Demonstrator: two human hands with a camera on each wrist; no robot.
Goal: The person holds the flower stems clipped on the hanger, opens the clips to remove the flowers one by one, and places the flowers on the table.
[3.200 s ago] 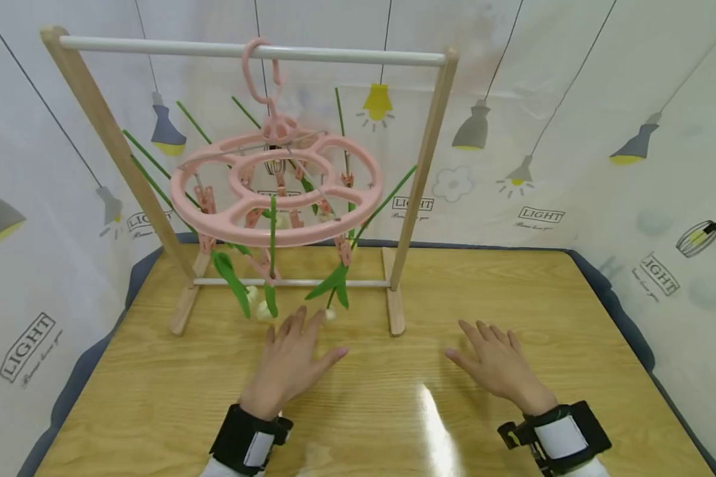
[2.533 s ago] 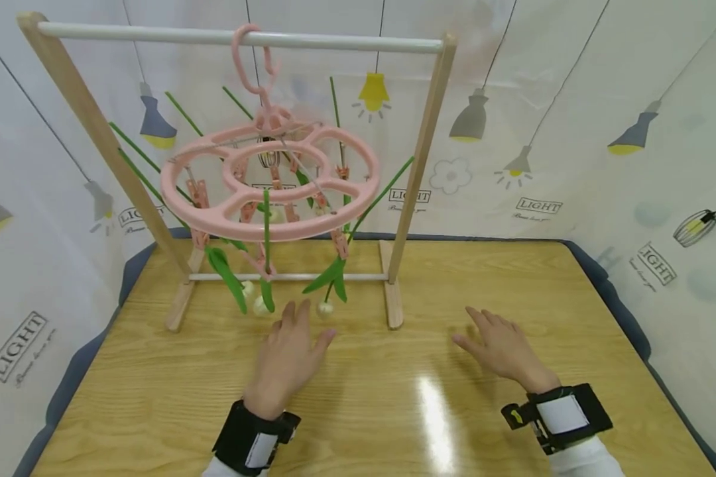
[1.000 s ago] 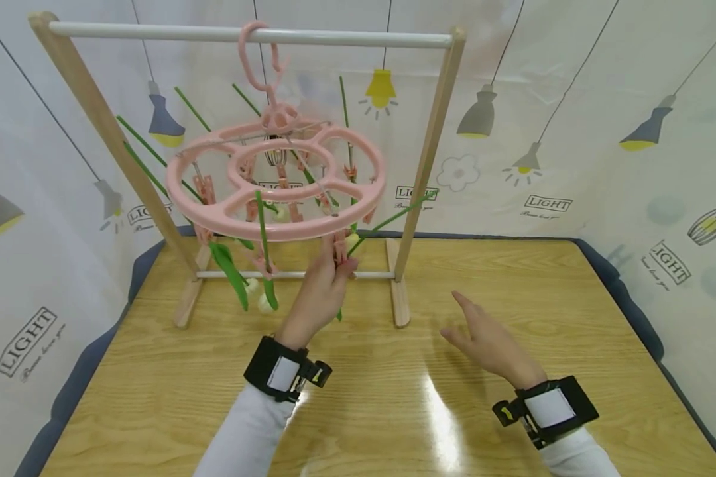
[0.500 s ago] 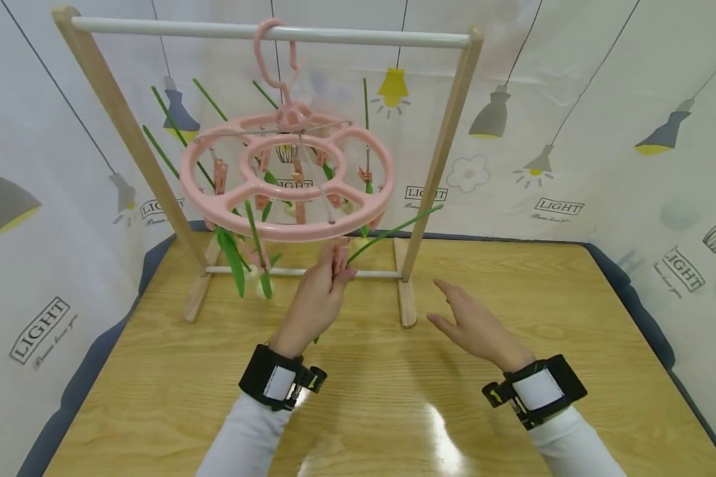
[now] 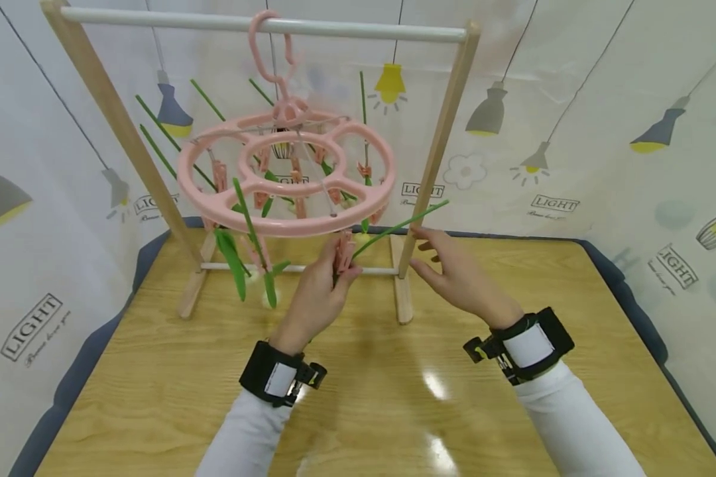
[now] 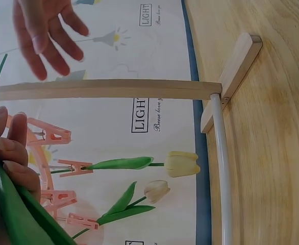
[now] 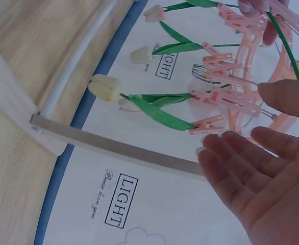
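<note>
A pink round clip hanger hangs by its hook from a rack bar, with artificial tulips clipped head-down. At its front right, my left hand grips a tulip by its leaves and stem, close to the pink peg. That tulip's green stem slants up to the right; its bloom is hidden. My right hand holds nothing, its fingers spread and slightly bent beside the right post. The right wrist view shows a pale yellow tulip still in a peg.
The white top bar joins two wooden posts, and a lower bar runs between the wooden feet. More tulips, such as the front left one, hang around the hanger. A lamp-patterned sheet stands behind the wooden table.
My left hand has risen from above the table and taken hold of the front right tulip. The right hand has moved forward and left to the post. The gripped stem has tilted lower.
</note>
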